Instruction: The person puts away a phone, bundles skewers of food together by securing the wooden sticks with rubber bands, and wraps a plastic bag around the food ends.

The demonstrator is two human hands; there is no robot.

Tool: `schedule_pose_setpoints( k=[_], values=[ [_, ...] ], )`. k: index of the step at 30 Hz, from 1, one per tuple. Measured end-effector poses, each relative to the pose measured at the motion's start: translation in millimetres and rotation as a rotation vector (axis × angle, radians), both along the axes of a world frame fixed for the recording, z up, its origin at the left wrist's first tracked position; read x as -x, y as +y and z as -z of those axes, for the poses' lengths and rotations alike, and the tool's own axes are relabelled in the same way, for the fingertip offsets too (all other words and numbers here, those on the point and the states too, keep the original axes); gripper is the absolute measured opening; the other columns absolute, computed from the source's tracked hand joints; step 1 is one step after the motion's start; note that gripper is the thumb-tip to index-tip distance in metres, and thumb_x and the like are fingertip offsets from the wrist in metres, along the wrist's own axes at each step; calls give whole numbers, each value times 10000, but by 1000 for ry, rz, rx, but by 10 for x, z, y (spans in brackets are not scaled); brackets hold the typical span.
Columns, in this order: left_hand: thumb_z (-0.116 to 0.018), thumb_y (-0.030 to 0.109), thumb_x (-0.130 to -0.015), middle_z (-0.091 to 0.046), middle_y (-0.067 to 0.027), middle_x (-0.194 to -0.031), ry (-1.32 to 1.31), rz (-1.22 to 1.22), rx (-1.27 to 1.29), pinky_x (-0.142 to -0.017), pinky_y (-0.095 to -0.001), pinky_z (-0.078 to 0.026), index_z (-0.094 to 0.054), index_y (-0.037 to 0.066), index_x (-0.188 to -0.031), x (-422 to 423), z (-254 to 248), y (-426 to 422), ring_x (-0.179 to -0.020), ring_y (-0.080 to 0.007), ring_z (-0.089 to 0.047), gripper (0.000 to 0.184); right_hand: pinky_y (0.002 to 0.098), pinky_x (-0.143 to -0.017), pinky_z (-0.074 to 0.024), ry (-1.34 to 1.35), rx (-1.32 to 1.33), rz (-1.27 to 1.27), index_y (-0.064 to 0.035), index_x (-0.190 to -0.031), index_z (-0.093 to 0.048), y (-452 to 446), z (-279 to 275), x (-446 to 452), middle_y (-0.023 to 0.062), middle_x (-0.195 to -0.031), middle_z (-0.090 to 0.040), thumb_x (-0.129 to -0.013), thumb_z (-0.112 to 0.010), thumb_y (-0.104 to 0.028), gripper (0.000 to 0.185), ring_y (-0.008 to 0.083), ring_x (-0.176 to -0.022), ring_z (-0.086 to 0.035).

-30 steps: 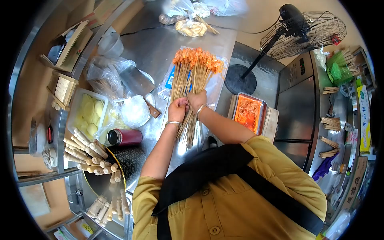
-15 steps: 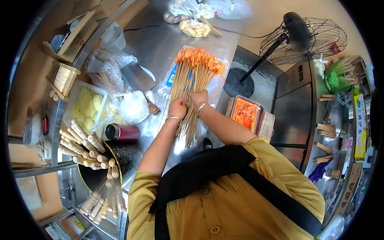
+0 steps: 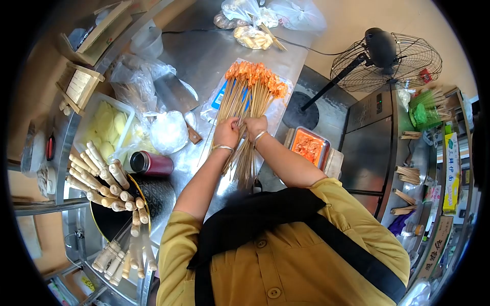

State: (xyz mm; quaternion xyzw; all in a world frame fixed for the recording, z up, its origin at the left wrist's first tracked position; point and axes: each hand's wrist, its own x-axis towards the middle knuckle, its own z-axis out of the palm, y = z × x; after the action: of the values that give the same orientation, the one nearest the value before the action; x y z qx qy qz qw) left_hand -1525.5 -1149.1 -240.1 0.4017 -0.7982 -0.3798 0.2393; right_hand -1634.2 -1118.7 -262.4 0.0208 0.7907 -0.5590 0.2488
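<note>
A large bundle of bamboo skewers [image 3: 259, 102] lies on the steel table, its far ends loaded with orange-red marinated meat [image 3: 255, 74]. Both hands grip the bare sticks about halfway down. My left hand [image 3: 226, 133] is closed around the left part of the bundle, and my right hand [image 3: 255, 126] is closed around the right part, close beside it. Under the meat ends lies a clear plastic bag [image 3: 218, 97] with blue print. The sticks' near ends fan out toward my body. A cleaver [image 3: 176, 94] with a wooden handle rests to the left.
A tub of pale slices [image 3: 128, 115], a red thermos [image 3: 151, 164] and a black bucket of wooden-handled skewers [image 3: 163, 196] stand at the left. On the right are a tray of orange-red meat [image 3: 310, 148] and a standing fan [image 3: 380, 48]. Filled bags [image 3: 252, 37] lie at the back.
The view has shifted slightly. Both hands stay on the skewers, and a small gap between the left and right parts of the bundle shows more clearly.
</note>
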Motion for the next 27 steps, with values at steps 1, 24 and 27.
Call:
schedule_pose_setpoints(
  k=[1, 24, 27],
  values=[
    [-579, 83, -751, -617, -132, -806, -16, -24, 32, -679, -394, -480, -658, 116, -921, 6, 15, -25, -737, -298, -594, 190, 407, -467, -468, -50, 33, -22, 55, -938, -493, -9, 29, 28, 176, -813, -580, -634, -661, 13, 350, 260, -630, -594],
    [-569, 54, -724, -616, -151, -898, -178, 198, 174, -734, -418, -489, -622, 113, -935, 49, -5, -62, -819, -341, -596, 226, 437, -483, -454, -293, 294, 12, -2, -881, -489, 138, -95, 37, 121, -743, -537, -667, -571, 56, 236, 281, -617, -545],
    [-573, 76, -735, -620, -149, -897, -149, 191, 148, -726, -421, -490, -628, 113, -922, 24, -9, -59, -817, -337, -599, 198, 422, -491, -456, -219, 288, 5, -4, -888, -489, 178, -191, -13, 117, -752, -539, -663, -567, 64, 248, 278, -614, -547]
  ],
)
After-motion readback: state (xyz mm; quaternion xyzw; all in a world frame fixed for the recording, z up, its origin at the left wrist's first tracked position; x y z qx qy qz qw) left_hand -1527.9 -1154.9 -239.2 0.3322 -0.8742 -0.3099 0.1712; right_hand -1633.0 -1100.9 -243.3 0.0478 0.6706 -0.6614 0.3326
